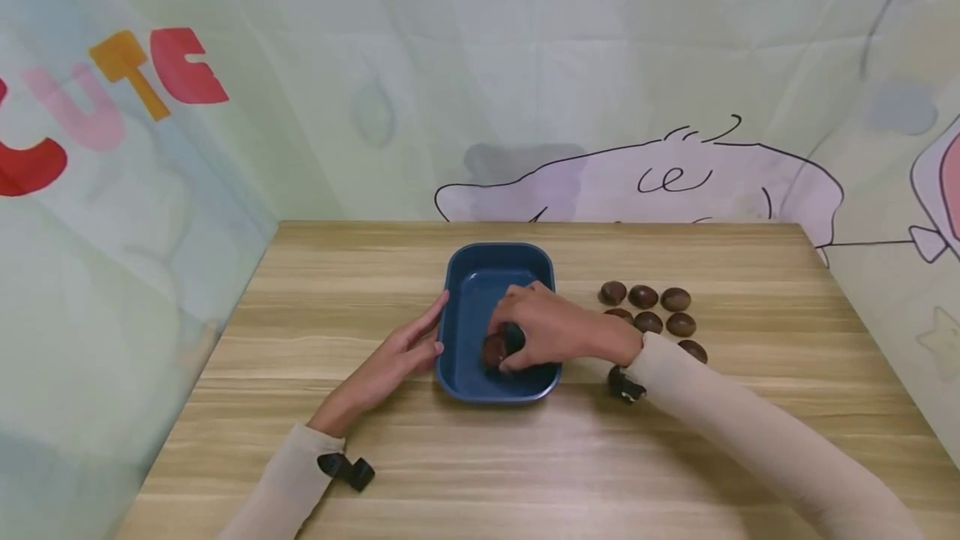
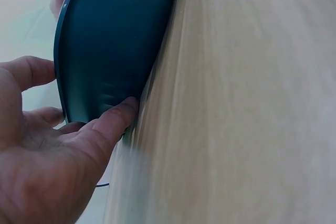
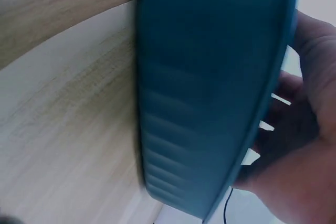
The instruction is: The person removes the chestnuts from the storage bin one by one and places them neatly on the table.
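A deep blue rectangular tray (image 1: 468,298) with rounded corners sits on the wooden table. My right hand (image 1: 553,325) reaches down into it and pinches a dark brown, egg-shaped piece (image 1: 493,352) between thumb and fingers, low in the tray. My left hand (image 1: 393,361) touches the tray's left side with its fingers extended. In the left wrist view, fingertips of the left hand (image 2: 58,150) lie against the tray's outer wall (image 2: 113,40) and rim. The right wrist view shows the right hand (image 3: 294,166) beyond the tray's outer wall (image 3: 210,77), which hides the held piece.
To the right of the tray, several more brown egg-shaped pieces (image 1: 676,299) lie in rough rows on the table (image 1: 337,273), some partly behind the right forearm. A printed cloth backdrop (image 1: 337,107) rises behind the table and at both sides.
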A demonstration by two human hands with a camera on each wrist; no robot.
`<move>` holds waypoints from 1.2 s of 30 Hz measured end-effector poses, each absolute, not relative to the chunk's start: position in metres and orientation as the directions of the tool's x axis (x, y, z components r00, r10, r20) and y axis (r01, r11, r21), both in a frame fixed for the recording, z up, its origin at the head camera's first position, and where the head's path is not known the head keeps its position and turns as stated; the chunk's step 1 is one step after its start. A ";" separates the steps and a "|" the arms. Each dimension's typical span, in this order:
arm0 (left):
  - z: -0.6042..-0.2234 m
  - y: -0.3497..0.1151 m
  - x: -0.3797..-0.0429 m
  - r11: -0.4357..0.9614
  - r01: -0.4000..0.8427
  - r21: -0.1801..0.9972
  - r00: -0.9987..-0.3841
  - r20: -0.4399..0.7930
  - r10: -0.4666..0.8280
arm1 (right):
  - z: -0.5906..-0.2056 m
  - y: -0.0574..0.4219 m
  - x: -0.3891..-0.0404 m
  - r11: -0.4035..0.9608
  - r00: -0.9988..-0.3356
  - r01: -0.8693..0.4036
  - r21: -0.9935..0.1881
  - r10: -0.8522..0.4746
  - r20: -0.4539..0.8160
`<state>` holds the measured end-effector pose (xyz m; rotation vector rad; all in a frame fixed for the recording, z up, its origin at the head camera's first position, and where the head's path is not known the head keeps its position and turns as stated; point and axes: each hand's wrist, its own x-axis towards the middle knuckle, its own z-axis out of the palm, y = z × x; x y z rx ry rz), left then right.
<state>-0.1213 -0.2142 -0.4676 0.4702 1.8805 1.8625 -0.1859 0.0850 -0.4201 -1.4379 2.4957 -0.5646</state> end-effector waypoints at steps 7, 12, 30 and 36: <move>-0.467 -0.215 -0.122 0.038 -0.071 0.997 -0.842 -0.080 0.533 | -0.415 0.105 -0.180 0.433 -0.570 -0.751 -0.499 -0.807 0.158; -0.466 -0.213 -0.123 0.025 -0.070 0.997 -0.850 -0.073 0.522 | -0.414 0.121 -0.174 0.463 -0.637 -0.694 -0.551 -0.752 0.170; -0.472 -0.214 -0.122 0.053 -0.054 0.997 -0.853 -0.074 0.517 | -0.417 0.190 -0.143 0.557 -0.836 -0.515 -0.651 -0.495 0.238; -0.471 -0.213 -0.124 0.048 -0.048 0.998 -0.855 -0.066 0.515 | -0.420 0.215 -0.130 0.603 -0.878 -0.461 -0.651 -0.419 0.233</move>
